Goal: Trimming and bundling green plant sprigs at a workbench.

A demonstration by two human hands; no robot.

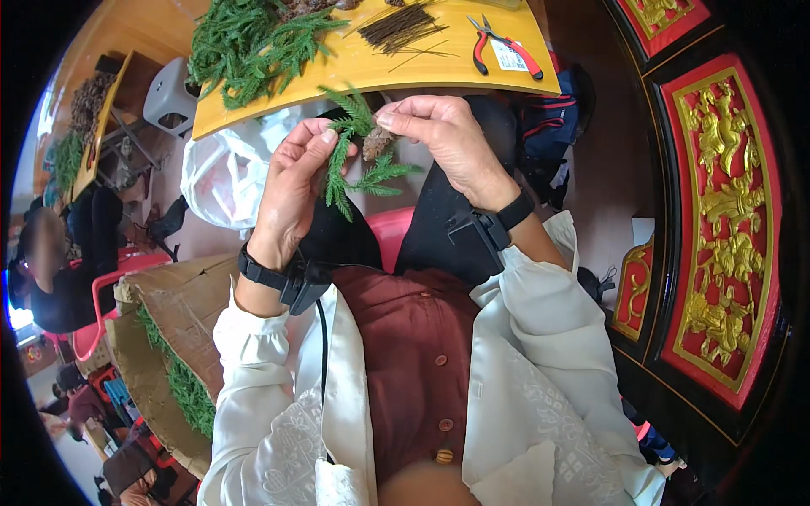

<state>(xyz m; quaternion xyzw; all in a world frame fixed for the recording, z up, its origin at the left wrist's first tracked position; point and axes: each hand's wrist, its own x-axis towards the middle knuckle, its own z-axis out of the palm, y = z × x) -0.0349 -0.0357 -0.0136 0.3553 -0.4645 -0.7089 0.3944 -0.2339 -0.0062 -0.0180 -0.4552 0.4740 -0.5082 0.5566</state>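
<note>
left hand (297,173): fingers pinched; the green twig (341,160) is held.
right hand (451,139): fingers pinched; the pine cone (376,144) is held by its top.
pine cone: held between both hands, nearer the right, long way pointed down.

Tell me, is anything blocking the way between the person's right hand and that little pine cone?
Nothing visible is: the right hand has its fingers at the upper end of the pine cone, seemingly pinching it. The green sprig, held by the left hand, spreads left of the cone and below it, without visibly coming between.
</note>
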